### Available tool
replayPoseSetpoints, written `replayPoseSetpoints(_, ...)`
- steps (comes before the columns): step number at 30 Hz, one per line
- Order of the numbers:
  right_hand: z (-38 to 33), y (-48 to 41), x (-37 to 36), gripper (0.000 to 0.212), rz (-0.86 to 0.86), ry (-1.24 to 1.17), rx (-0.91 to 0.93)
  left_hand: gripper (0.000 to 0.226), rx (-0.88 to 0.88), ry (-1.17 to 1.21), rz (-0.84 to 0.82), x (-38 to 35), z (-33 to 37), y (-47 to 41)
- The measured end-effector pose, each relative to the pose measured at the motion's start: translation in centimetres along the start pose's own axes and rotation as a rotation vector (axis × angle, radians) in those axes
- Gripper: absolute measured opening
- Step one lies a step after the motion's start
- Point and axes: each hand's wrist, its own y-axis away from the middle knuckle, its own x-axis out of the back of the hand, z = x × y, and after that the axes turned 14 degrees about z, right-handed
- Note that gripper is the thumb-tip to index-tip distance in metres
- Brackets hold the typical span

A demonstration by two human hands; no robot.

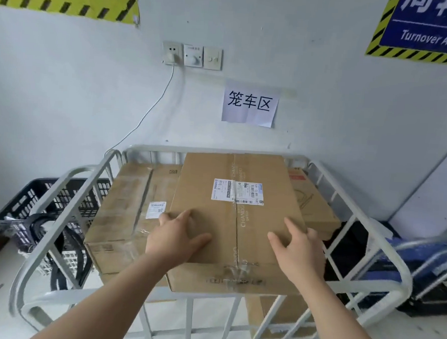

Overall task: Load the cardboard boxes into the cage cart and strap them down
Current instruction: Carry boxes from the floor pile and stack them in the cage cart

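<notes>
Fingers (185, 216) are spread flat on the near end of the taped carton (238, 170), left hand (179, 234) and right hand (297, 250) apart, clamping nothing. The carton is stacked atop others inside the cage cart (155, 148). It is judged stiff and bulky, best gripped at its side edges.

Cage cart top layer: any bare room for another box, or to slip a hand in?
Widest bare patch: top of the left box, between the top box and the left rail of the cage cart. Narrower strip: the right box, between top box and right rail. Centre is crowded: left hand and right hand lie flat on the top box.
</notes>
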Motion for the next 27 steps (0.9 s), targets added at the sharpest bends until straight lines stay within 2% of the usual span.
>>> replayPoseSetpoints(16, -0.9, -19.1, -18.8, 0.065, -0.337, 0.049, 0.028, 0.084, 0.239, -0.068, -0.198, -12.8, 0.2, -18.6)
replayPoseSetpoints(20, -0.6, -22.1, -23.0, 0.066, -0.426, 0.091, 0.033, 0.086, 0.29, -0.062, -0.266, -16.4, -0.8, -22.2)
replayPoseSetpoints(27, 0.7, -24.7, -30.7, 0.069, -0.585, 0.081, -0.039, 0.078, 0.348, -0.055, -0.378, -22.4, -2.9, -27.1)
